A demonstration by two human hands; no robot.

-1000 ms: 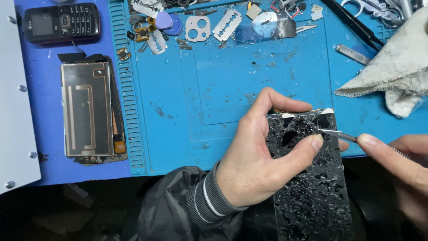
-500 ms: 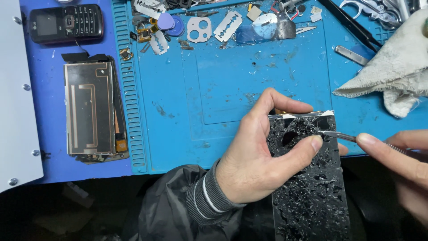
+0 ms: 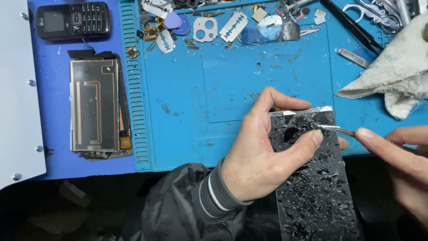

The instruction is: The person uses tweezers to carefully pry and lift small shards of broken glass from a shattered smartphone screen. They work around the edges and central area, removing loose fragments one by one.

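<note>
The shattered phone panel (image 3: 312, 178) lies near, right of centre over the blue mat (image 3: 214, 89). Left hand (image 3: 263, 156) fingers clamp its far end; right hand (image 3: 401, 165) fingers pinch tweezers (image 3: 336, 130). Best lift shards shallowly, panel pinned firmly.

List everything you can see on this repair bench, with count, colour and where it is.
shattered phone panel: one, black, lower right, held
tweezers: one, silver, tip on the panel's top
work mat: one, light blue, centre
keypad phone: one, black, top left
opened phone body: one, metallic beige, left
razor blades: at least two, silver, top of mat
camera bezel plate: one, pale, top centre
picks: two, purple-blue, top centre
cloth: one, off-white, right
white panel: one, far left
left hand: grey sleeve, grips the panel
right hand: holds the tweezers
</note>
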